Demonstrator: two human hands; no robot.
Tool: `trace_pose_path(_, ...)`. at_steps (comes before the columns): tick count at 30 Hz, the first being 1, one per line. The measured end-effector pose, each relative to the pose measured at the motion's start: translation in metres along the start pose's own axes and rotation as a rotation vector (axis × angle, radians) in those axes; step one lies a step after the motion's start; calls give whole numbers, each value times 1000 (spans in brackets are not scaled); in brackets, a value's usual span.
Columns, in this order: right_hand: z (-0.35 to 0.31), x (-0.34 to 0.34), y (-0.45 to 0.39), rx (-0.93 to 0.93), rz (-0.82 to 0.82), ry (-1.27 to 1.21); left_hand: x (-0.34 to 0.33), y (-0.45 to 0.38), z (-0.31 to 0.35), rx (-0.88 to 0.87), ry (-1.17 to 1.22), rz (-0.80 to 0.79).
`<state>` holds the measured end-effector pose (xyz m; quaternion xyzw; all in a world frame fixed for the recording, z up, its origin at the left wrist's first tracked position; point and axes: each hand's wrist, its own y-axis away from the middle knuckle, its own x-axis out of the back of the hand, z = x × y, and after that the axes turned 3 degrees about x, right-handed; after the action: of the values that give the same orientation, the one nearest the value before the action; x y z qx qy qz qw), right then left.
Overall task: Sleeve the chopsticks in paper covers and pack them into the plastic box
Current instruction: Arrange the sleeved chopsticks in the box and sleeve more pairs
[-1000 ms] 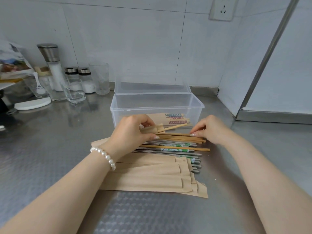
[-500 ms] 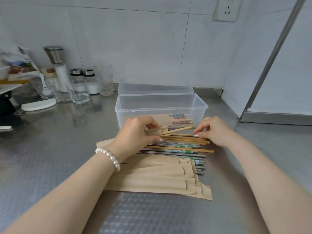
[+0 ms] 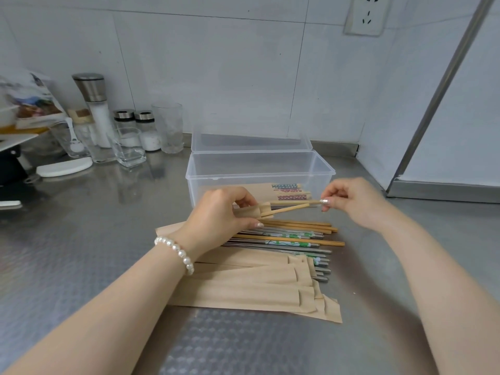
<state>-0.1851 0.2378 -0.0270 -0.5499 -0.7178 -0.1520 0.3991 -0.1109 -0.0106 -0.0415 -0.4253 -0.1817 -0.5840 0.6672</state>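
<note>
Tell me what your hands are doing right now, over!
Left hand grips paper cover, one chopstick half in. Right hand pinches a second wooden chopstick. Plastic box open behind, sleeved pairs inside. Nothing in the way.

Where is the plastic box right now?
In the head view, the open plastic box stands centre on the steel counter, just behind both hands, right of the glasses, with its lid toward the wall.

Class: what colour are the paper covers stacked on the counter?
Plain light brown paper covers, seen in the head view.
</note>
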Motion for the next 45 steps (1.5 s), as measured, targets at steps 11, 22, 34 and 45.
trace_pose_path(11, 3, 23, 1, -102, 495, -1131, -2, -1, -2, 11, 31, -3)
trace_pose_path(22, 24, 28, -3, -282, 868, -1176, 0, 0, 0, 52, 51, -20)
trace_pose_path(34, 3, 2, -2, -276, 463, -845, 1, 1, 3, 39, 73, -3)
trace_pose_path(45, -24, -27, 5, -146, 32, -438, 1, 1, 4, 21, 48, 8)
